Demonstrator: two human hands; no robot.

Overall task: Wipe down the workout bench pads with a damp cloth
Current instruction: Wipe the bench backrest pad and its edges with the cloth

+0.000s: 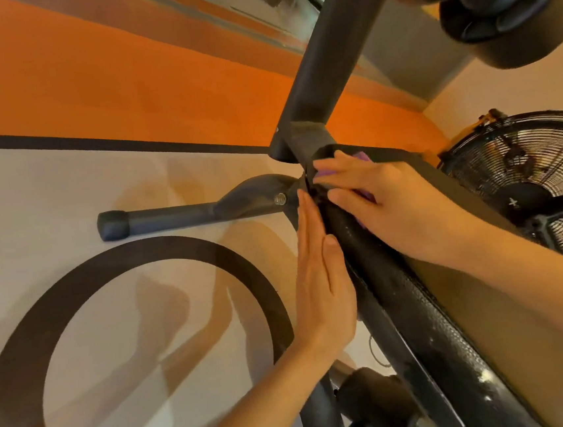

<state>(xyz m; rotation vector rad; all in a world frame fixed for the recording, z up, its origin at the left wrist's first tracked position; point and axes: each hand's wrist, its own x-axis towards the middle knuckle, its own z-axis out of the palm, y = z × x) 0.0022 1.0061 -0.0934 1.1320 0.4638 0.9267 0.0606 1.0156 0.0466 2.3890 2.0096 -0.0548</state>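
The bench pad (pixel 430 305) is black and runs from the lower right corner of the view up to the middle, where its narrow end meets the frame. Its side is textured and carries small white specks near the lower end. Nearest to us, we see our left hand (pixel 320 278) lying flat against the left side of the pad, the fingers straight and together, grasping nothing. A little farther along, our right hand (pixel 389 199) lies over the top edge of the pad near its end, with fingers spread and nearly straight, and it presses a purple cloth (pixel 364 195) onto the pad. Only small parts of the cloth show, between and beside the fingers.

Just past the end of the pad, a thick black post (pixel 330 60) of the frame goes up toward the top edge of the view. To the left of the hands, a black foot bar (pixel 170 217) with a rubber cap lies on the floor (pixel 64 186). The floor is light grey with a black ring painted on it, and farther away it is orange behind a black line. On the right, behind the pad, stands a black fan (pixel 538 185) with a wire guard. At the top right corner we see dark rounded shapes, too blurred to name.
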